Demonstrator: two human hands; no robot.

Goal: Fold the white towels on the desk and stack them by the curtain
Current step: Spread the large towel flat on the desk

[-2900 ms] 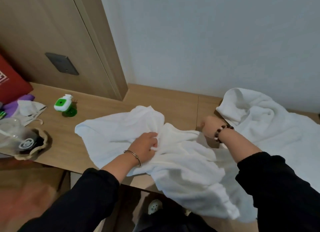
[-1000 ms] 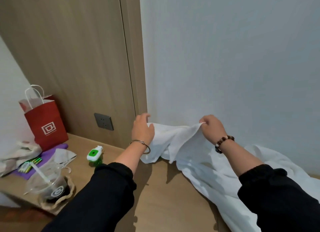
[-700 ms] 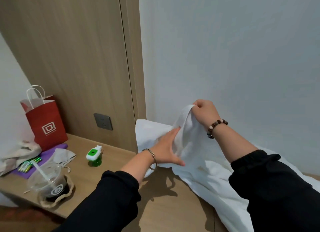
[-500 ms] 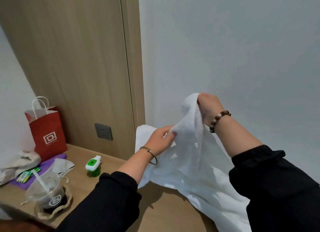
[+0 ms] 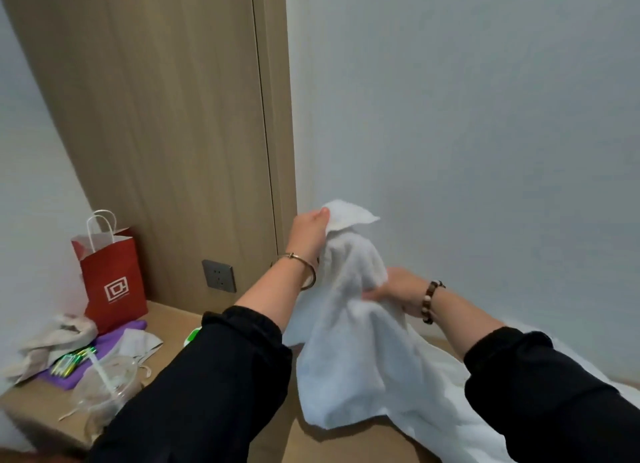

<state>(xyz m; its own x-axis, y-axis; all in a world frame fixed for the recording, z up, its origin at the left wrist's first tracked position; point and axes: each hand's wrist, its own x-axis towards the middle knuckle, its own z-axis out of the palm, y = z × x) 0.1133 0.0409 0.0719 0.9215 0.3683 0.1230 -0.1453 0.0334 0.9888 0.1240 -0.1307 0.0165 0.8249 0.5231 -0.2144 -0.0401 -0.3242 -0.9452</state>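
A white towel (image 5: pixel 349 351) hangs in the air above the wooden desk (image 5: pixel 308 442), its lower end draping onto the desk. My left hand (image 5: pixel 309 234) pinches its top corner, raised in front of the wall. My right hand (image 5: pixel 394 289) sits lower and to the right, gripping the towel's edge in a bunch. More white towel cloth (image 5: pixel 460 421) lies on the desk at the right, partly hidden by my right sleeve. No curtain is in view.
A red paper bag (image 5: pixel 110 282) stands at the left against the wooden panel with a wall socket (image 5: pixel 219 275). In front of it lie a purple cloth (image 5: pixel 114 338), a plastic cup with a straw (image 5: pixel 104 390), beige cloth and a green bottle (image 5: pixel 194 336).
My left hand has risen and taken over the towel's top corner. My right hand has dropped from that corner to a lower hold on the edge. The towel now hangs narrower.
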